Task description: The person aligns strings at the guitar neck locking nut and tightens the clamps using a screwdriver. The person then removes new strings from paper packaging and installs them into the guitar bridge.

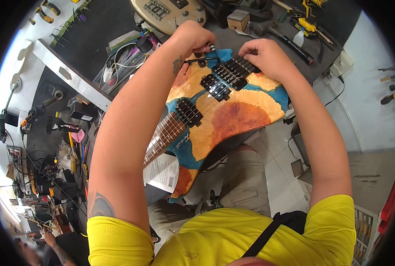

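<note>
An electric guitar point(242, 117) with a wood-and-blue resin body lies across the bench edge and my lap, its neck point(160, 138) pointing to the lower left. Near the guitar's far edge, my left hand point(196, 39) is closed around a small, partly hidden metallic piece point(212, 47). The black tremolo arm point(203, 59) runs just below that hand. My right hand point(264, 56) rests at the tail end of the black bridge point(236, 68), thumb and fingers bent together; whatever they pinch is hidden. Black pickups point(188, 111) sit under the strings.
Beyond lies a second, beige guitar point(167, 13). A small wooden block point(238, 20), a hammer point(290, 44) and a yellow-black power tool point(306, 24) are at the back right. Cables and tools crowd the left. A printed sheet point(163, 172) sits beneath the neck. Another person's arm point(56, 246) shows lower left.
</note>
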Demonstrator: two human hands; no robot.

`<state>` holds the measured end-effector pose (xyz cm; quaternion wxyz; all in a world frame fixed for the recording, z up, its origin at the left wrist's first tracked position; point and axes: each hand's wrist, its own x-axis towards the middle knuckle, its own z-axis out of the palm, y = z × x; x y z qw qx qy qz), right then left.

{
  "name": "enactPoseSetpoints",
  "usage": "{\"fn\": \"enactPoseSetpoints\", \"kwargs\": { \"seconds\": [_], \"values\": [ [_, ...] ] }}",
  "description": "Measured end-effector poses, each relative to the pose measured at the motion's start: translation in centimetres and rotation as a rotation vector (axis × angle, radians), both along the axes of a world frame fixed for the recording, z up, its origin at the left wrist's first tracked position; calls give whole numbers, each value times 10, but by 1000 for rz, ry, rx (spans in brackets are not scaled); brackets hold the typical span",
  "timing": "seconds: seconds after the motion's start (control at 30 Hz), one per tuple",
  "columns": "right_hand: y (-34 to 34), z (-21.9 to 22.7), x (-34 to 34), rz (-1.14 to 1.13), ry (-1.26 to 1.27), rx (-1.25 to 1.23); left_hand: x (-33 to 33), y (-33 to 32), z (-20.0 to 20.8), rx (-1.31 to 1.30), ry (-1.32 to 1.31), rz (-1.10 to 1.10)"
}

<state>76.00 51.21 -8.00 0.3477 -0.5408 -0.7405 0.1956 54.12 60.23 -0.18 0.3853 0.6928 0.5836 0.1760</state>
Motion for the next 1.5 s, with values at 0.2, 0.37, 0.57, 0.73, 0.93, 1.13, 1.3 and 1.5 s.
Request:
{"fn": "enactPoseSetpoints", "kwargs": {
  "seconds": [0.2, 0.37, 0.57, 0.73, 0.93, 1.13, 1.3, 1.5],
  "values": [
    [2, 1, -5, -18, -8, -9, -4, 10, -7, -11, -12, 13],
    [3, 1, -3, -38, -10, 21, -8, 7, -9, 31, -91, -12],
    [-4, 7, -6, -101, -25, 9, -10, 6, -12, 58, -96, -22],
    [-3, 4, -5, -68, -12, 17, -11, 8, -11, 55, -61, -36],
    [0, 1, -2, -17, 24, -10, -8, 9, -11, 38, -56, -30],
    [4, -2, -2, 25, 160, -41, -17, 18, -19, 88, -140, 39],
    [2, -8, 9, 10, 189, -92, -28, 26, -12, 251, -211, 128],
    [0, -2, -3, 33, 217, -42, -79, 52, 31, 470, 705, 71]
  ]
}}
